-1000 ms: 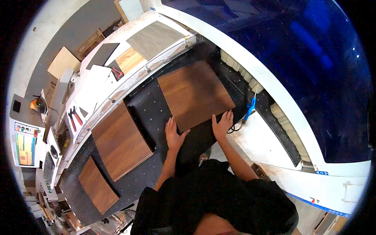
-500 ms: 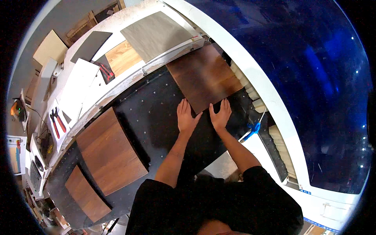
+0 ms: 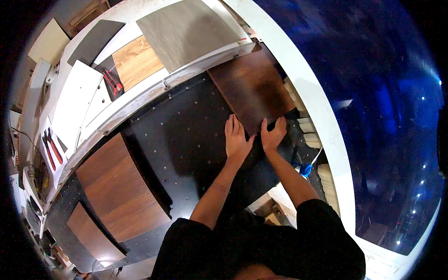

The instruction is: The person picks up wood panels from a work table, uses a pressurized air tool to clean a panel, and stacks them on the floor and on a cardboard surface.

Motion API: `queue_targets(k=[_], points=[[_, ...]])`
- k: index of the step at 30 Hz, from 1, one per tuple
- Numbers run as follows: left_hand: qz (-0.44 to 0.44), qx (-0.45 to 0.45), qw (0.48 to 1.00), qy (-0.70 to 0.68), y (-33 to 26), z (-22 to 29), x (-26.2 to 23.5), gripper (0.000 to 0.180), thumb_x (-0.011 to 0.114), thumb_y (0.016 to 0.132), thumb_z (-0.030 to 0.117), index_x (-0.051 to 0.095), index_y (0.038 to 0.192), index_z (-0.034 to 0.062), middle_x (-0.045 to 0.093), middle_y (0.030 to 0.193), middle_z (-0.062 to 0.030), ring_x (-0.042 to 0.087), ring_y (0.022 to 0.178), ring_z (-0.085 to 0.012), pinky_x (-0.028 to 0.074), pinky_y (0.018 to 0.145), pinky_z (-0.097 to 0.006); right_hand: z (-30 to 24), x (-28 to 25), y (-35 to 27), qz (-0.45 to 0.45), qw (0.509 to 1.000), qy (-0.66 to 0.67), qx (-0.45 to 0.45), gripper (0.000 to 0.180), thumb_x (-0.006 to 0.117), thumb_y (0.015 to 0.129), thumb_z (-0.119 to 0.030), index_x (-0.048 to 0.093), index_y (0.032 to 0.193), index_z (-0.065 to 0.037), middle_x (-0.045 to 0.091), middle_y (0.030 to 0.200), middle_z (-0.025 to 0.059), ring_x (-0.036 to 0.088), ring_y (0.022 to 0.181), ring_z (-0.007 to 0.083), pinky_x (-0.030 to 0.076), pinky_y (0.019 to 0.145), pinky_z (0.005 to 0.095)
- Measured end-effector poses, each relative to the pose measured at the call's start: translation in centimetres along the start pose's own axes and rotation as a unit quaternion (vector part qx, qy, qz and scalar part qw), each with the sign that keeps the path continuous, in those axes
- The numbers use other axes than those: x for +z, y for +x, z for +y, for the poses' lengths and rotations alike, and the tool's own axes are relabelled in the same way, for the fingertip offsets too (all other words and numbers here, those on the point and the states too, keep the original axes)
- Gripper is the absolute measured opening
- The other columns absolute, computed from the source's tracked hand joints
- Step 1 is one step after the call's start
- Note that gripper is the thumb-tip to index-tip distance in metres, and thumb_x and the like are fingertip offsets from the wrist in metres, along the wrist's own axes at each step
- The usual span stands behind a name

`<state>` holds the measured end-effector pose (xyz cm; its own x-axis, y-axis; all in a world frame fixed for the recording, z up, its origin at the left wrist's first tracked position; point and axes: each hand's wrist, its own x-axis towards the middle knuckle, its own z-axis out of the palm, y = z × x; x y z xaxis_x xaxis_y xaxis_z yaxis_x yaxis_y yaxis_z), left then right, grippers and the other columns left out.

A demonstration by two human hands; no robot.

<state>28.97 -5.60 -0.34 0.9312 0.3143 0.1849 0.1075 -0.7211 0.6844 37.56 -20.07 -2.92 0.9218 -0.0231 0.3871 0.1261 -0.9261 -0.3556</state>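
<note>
A dark brown wood-grain panel point(image 3: 249, 77) lies flat on the black work table point(image 3: 186, 144), pushed up near the machine's white edge. My left hand point(image 3: 237, 141) rests at its near left corner, fingers stretched along the left edge and thumb by the corner. Against the near edge lies my right hand point(image 3: 273, 137), its thumb and stretched fingers touching the panel. Neither hand wraps round it. Left of my arms, a larger brown panel point(image 3: 123, 189) and a narrow brown strip point(image 3: 95, 233) lie on the same table.
A white ledge along the far left carries a grey board point(image 3: 186, 35), a light wood piece point(image 3: 137, 60), a red cutter point(image 3: 112, 81) and red-handled pliers point(image 3: 52, 149). A blue-handled tool point(image 3: 305, 170) hangs near my right forearm. The machine's white frame point(image 3: 326, 121) borders the right side.
The whole view has shifted and turned a little. Both hands stay at the panel's near corner and edge, with no clear movement of the panel against the table.
</note>
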Motion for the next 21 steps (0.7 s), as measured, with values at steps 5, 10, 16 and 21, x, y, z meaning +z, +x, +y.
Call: queue_targets(k=[5,10,16,21], points=[[0.021,0.012,0.999,0.029,-0.2,0.2,0.5,0.078,0.08,0.088,0.038,0.055,0.138,-0.0167,0.04,0.16,-0.0273,0.031,0.153,-0.0411,0.025,0.127,-0.052,2.4,1.0,2.3,0.029,0.999,-0.023,-0.015,0.071,0.07,0.095,-0.043,0.061,0.133,0.016,0.054,0.147,0.0344,0.049,0.14,0.0469,0.037,0.117,0.0536],[0.024,0.009,0.999,0.032,0.0,-0.1,0.5,0.079,0.079,0.089,0.041,0.055,0.138,-0.0167,0.04,0.16,-0.0279,0.032,0.153,-0.0412,0.027,0.126,-0.053,3.7,2.0,4.2,0.044,0.999,0.021,0.017,0.071,0.074,0.095,-0.038,0.057,0.135,0.017,0.057,0.145,0.0327,0.051,0.141,0.0419,0.037,0.12,0.0458],[0.017,0.0,0.999,0.029,0.2,0.0,0.5,0.081,0.08,0.089,0.043,0.055,0.138,-0.0168,0.038,0.162,-0.0279,0.031,0.154,-0.041,0.027,0.125,-0.054,5.7,2.4,7.2,0.06,0.996,0.048,0.048,0.08,0.071,0.096,-0.049,0.055,0.141,0.015,0.061,0.142,0.029,0.05,0.141,0.04,0.036,0.121,0.0467],[0.023,-0.003,1.0,0.021,0.1,0.2,0.3,0.082,0.081,0.088,0.043,0.055,0.138,-0.0171,0.038,0.161,-0.0279,0.031,0.154,-0.0408,0.028,0.125,-0.054,7.2,2.7,8.5,0.039,0.997,-0.009,0.07,0.075,0.067,0.097,-0.053,0.062,0.137,0.01,0.06,0.143,0.029,0.049,0.142,0.0407,0.035,0.119,0.0509]])
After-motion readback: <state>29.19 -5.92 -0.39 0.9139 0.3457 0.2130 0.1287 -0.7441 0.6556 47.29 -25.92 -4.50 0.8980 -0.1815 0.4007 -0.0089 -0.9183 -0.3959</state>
